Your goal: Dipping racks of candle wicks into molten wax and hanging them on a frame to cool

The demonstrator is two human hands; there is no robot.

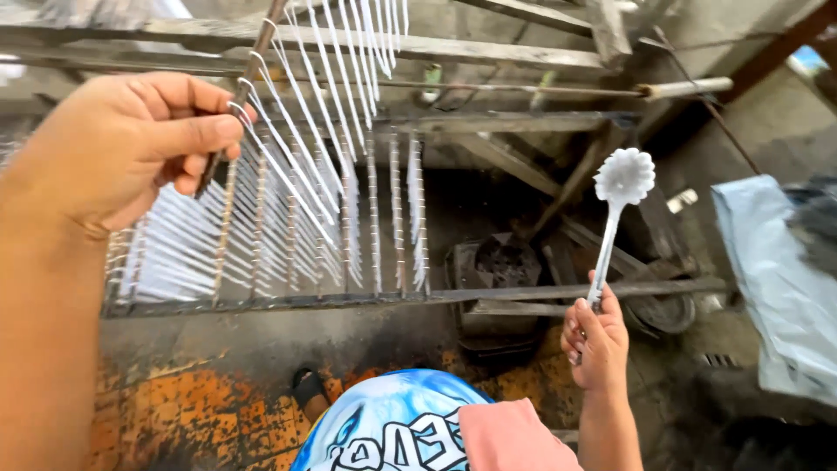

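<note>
My left hand [122, 148] is raised at the upper left, its fingers closed on a thin brown rod [248, 78] that carries a row of long white tapers [336, 70]. Below it, several more rods loaded with white tapers [288, 235] hang side by side across a metal frame [288, 303]. My right hand [595, 340] is lower, at the right of centre, gripping the handle of a white flower-shaped ladle [622, 179] held upright over the frame's rail.
A dark pot or burner [499, 266] sits under the frame at centre. Wooden and metal beams [488, 52] cross the back. A grey plastic sheet [776, 279] lies at the right. The floor [183, 410] below is orange-stained. My blue printed shirt [392, 427] fills the bottom.
</note>
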